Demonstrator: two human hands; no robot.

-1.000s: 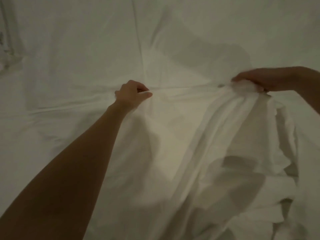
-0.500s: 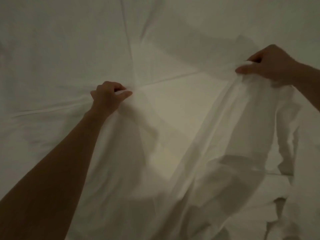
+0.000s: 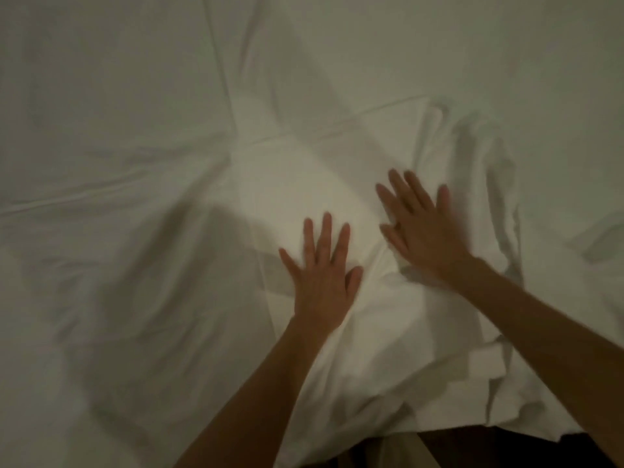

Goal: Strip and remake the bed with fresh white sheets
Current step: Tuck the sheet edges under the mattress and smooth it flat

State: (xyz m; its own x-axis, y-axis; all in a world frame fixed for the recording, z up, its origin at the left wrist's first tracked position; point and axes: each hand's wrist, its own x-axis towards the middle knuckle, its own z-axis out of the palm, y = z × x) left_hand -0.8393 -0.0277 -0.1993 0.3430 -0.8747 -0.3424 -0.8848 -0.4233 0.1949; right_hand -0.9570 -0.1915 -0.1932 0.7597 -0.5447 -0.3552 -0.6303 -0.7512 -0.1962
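A white sheet (image 3: 141, 136) covers nearly the whole view, spread over the bed with crossing fold creases. A bunched, wrinkled part of the white sheet lies at the right, beside my right hand. My left hand (image 3: 322, 275) rests flat on the sheet near the middle, palm down, fingers spread. My right hand (image 3: 422, 231) lies flat just to its right and a little farther away, fingers apart too. Neither hand holds any cloth. The light is dim and the hands are a little blurred.
A dark strip (image 3: 489, 447) shows under the sheet's near edge at the bottom, where the bed ends. Shadows of my arms fall across the cloth at left and upper middle.
Both hands have let go of the sheet they pinched and lifted. The raised fold has dropped onto the bed, and both hands now lie flat on it, closer together and nearer to me.
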